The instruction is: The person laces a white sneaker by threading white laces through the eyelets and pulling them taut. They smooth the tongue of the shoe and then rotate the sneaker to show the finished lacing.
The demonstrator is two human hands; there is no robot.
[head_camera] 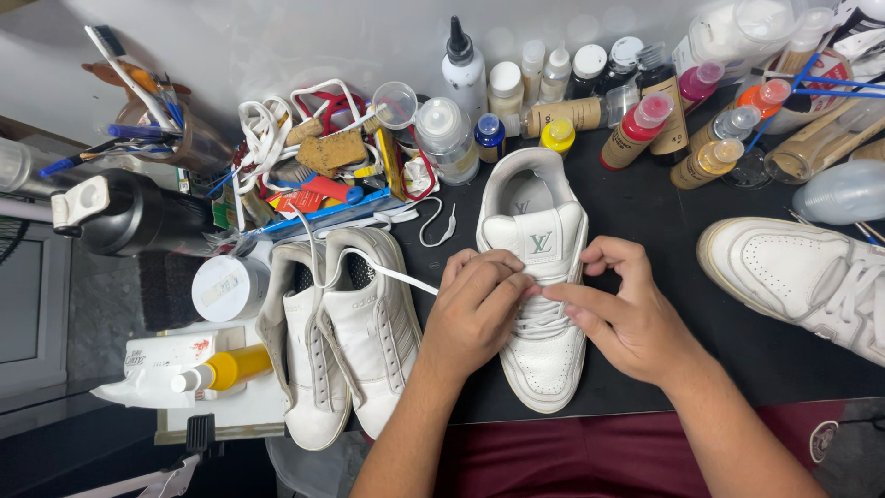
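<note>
Your left hand [475,309] and right hand [627,318] pinch the soft, limp lace [406,277] (light, likely slippery) on the white sneaker [544,369].

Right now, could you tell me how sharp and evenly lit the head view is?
Head view: both hands, left and right, and the white sneaker are sharp under even light; the bottles at the top look slightly soft; the wall is bright with mild glare; edges curve a little.
</note>
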